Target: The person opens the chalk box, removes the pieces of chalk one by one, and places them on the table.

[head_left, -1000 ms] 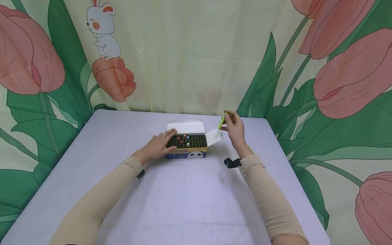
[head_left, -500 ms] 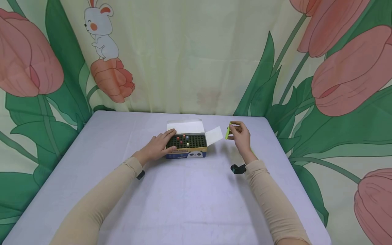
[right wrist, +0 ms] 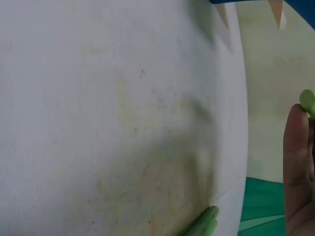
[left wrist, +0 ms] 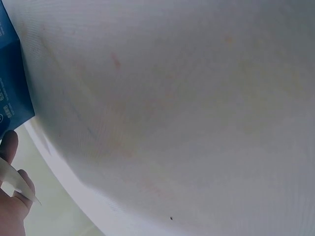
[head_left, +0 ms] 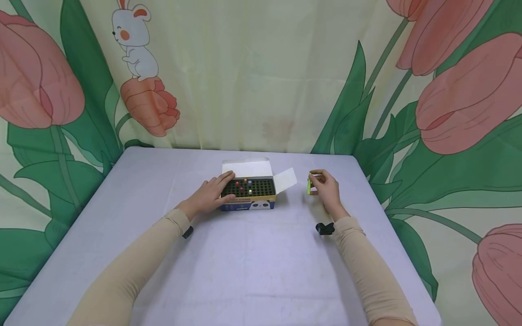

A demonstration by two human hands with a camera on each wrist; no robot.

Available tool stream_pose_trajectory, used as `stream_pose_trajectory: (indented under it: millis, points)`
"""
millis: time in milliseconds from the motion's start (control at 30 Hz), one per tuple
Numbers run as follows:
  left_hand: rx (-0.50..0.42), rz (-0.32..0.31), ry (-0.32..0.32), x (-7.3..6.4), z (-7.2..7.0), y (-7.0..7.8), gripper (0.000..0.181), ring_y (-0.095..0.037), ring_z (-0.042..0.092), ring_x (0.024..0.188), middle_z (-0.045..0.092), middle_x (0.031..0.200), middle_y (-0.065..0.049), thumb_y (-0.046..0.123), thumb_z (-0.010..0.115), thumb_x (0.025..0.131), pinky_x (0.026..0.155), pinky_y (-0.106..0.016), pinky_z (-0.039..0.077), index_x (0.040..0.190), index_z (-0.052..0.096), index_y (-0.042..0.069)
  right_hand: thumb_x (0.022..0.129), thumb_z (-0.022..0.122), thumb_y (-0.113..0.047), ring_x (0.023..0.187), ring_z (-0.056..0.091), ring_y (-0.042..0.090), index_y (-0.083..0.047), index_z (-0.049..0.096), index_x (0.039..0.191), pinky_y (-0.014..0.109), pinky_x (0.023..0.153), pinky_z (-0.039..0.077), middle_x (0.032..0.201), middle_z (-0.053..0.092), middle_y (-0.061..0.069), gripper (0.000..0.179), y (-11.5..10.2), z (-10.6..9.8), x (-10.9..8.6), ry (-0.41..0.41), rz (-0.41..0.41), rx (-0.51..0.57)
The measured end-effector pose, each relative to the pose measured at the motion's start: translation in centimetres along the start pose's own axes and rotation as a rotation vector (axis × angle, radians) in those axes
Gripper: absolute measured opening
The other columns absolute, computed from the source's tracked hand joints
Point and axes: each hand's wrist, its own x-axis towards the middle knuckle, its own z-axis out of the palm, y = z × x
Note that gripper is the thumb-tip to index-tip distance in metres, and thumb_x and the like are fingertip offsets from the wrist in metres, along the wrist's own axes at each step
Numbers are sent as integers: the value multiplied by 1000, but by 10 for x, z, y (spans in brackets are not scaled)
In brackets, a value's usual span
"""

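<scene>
In the head view, an open-topped marker box (head_left: 248, 206) with a panda on its front stands mid-table. Its black grid (head_left: 263, 186) has rows of holes, and several coloured marker ends stick up in it. My left hand (head_left: 208, 194) holds the box at its left end, thumb along the near edge and fingers toward the far edge. To the right of the box, my right hand (head_left: 327, 189) pinches a lime-green marker (head_left: 308, 186), held upright between thumb and fingers. The right wrist view shows that marker's round end (right wrist: 307, 100) at a fingertip.
The box's white lid (head_left: 247, 168) is folded back and a white side flap (head_left: 285, 180) sticks out to the right. Green sticks (right wrist: 202, 223) show low in the right wrist view. A tulip-printed curtain (head_left: 261, 90) hangs behind the table.
My right hand has moved right and toward me, away from the box, and the green marker has turned from tilted to nearly upright. The left hand stays on the box.
</scene>
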Motion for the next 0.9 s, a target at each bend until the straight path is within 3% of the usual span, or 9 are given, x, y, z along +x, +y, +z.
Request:
stream_pose_trajectory:
  millis: [267,467,900]
  points:
    - [-16,-5,4,-1,0,2,82,-42,41,145,17,174,-6,62,46,105,113,-70,30,168,15,19,105,63,-26,93,65,23,-8,66,132,27,64,58,117,68,16,33,12,-6,-2,-88,63,-238]
    - [-13,-5,7,-2,1,2,83,-41,42,144,17,174,-6,63,45,105,113,-70,30,168,15,20,104,62,-29,97,65,27,-12,67,128,28,68,55,118,69,15,30,17,-9,-3,-115,50,-402]
    - [-21,3,7,-1,-1,1,83,-41,41,144,16,174,-6,62,45,105,112,-68,32,168,14,19,103,64,-27,77,63,21,-12,68,126,28,62,53,116,68,17,28,25,-11,-3,-111,95,-446]
